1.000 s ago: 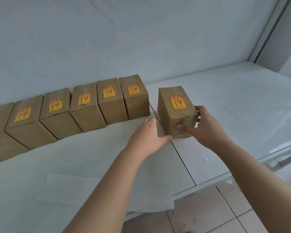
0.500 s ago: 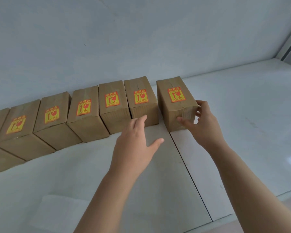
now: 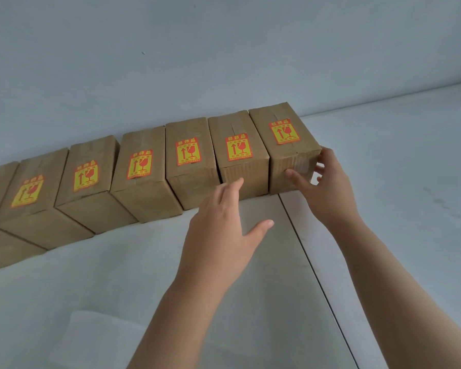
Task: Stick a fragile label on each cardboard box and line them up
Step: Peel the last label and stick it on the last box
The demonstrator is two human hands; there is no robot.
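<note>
Several brown cardboard boxes stand side by side against the wall, each with a yellow and red fragile label on top. The rightmost box (image 3: 282,123) carries its label (image 3: 284,131) and touches its neighbour (image 3: 237,126). My right hand (image 3: 322,187) grips the rightmost box at its near right corner, thumb on the front face, fingers round the side. My left hand (image 3: 221,233) hovers open in front of the row, fingertips close to the neighbour box's front face.
The white table (image 3: 383,209) has a seam (image 3: 312,262) running from the rightmost box toward me. A sheet of white paper (image 3: 96,339) lies near the bottom left. The wall (image 3: 224,49) stands right behind the row.
My right hand has slid the rightmost box back and left until it closes the gap with the row. My left hand let go of it and hangs open.
</note>
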